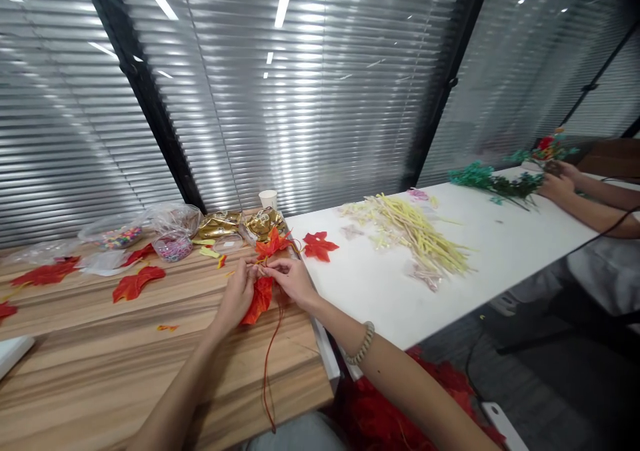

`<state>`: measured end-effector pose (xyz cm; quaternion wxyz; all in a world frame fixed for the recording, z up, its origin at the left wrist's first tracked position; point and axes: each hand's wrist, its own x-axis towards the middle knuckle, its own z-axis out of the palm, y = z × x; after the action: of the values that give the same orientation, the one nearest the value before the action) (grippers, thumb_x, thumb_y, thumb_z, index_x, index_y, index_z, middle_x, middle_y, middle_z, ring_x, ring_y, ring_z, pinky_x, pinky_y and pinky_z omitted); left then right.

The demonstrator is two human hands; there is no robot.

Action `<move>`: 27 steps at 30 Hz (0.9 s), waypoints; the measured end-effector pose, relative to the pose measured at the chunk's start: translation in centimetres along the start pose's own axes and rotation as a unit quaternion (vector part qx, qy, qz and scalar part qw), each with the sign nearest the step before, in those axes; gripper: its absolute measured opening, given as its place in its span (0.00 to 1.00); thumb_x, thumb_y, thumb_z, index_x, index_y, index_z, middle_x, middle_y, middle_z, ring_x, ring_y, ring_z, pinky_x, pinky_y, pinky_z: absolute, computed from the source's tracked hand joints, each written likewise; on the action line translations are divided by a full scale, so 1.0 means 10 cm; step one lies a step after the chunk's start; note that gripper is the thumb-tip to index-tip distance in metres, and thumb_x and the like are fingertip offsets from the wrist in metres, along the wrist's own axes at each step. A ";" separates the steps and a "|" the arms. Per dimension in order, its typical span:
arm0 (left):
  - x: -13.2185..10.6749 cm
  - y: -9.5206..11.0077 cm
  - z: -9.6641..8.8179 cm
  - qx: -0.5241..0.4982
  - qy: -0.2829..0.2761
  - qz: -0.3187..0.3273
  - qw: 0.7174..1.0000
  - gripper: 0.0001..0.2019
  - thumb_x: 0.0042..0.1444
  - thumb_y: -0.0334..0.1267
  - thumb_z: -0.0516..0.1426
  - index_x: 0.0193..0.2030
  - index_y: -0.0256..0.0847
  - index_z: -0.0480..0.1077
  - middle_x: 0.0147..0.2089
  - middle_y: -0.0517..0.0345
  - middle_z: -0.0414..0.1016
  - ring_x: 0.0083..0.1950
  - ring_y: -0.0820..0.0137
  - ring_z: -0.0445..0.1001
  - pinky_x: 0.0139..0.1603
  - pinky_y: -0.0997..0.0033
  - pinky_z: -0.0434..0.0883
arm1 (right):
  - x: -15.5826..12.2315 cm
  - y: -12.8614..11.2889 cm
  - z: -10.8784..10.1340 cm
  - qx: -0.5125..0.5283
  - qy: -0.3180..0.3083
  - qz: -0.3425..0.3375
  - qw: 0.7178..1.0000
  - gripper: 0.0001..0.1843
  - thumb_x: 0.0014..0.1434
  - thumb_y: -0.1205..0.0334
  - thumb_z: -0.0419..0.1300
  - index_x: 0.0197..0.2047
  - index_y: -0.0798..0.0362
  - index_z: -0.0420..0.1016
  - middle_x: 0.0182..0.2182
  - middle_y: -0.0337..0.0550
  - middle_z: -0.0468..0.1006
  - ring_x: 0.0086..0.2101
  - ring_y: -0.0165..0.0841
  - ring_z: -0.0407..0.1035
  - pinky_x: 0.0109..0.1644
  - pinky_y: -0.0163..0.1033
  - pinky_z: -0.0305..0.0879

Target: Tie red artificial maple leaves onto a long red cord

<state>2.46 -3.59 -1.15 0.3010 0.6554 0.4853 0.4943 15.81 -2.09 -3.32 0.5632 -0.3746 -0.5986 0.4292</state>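
My left hand (239,295) and my right hand (293,279) meet over the wooden table (125,364), both pinching a garland of red-orange fabric maple leaves (260,297). One leaf hangs below my fingers, another (273,243) sticks up behind them. A thin reddish-brown cord (267,371) trails from the leaves toward me and over the table's near edge. My right wrist wears a beaded bracelet (361,345).
Loose red leaves (136,283), (318,245) lie around. Plastic bags of beads (173,244), gold foil packs (260,223) and a paper cup (268,199) stand behind. Yellow stems (425,237) cover the white table (390,291). Another person's hands (557,181) hold green sprigs at right.
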 end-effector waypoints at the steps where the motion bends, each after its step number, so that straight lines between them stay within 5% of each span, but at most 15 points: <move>1: 0.00 0.01 0.00 0.011 -0.003 0.005 1.000 0.06 0.51 0.40 0.52 0.36 0.44 0.64 0.33 0.57 0.71 0.35 0.64 0.68 0.40 0.68 0.62 | 0.00 0.00 0.00 0.013 -0.005 0.004 1.000 0.10 0.48 0.57 0.60 0.30 0.53 0.77 0.27 0.41 0.78 0.27 0.30 0.69 0.31 0.33 0.64; 7: 0.00 -0.01 0.02 0.013 -0.010 0.028 0.999 0.07 0.53 0.39 0.52 0.37 0.42 0.66 0.36 0.56 0.71 0.38 0.66 0.69 0.41 0.69 0.63 | 0.00 -0.05 -0.03 0.059 -0.021 0.003 0.998 0.09 0.48 0.58 0.60 0.29 0.54 0.76 0.28 0.41 0.77 0.30 0.30 0.70 0.34 0.32 0.64; 14: 0.02 -0.05 0.04 -0.048 0.029 0.007 0.998 0.06 0.49 0.39 0.55 0.33 0.41 0.67 0.33 0.57 0.71 0.34 0.68 0.69 0.37 0.70 0.64 | -0.01 -0.13 -0.06 -0.007 -0.023 -0.054 0.998 0.08 0.50 0.60 0.58 0.29 0.54 0.76 0.28 0.41 0.78 0.30 0.31 0.70 0.35 0.34 0.65; 27: 0.00 -0.06 0.07 -0.053 0.002 -0.003 0.999 0.10 0.51 0.42 0.54 0.38 0.40 0.65 0.32 0.58 0.69 0.33 0.70 0.69 0.36 0.71 0.65 | -0.03 -0.18 -0.05 -0.053 0.006 -0.086 0.995 0.07 0.51 0.65 0.56 0.27 0.53 0.76 0.26 0.40 0.77 0.28 0.30 0.69 0.33 0.33 0.63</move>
<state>2.86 -3.30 -1.91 0.3356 0.6358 0.4612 0.5200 16.36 -2.92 -1.72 0.5806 -0.3539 -0.6471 0.3448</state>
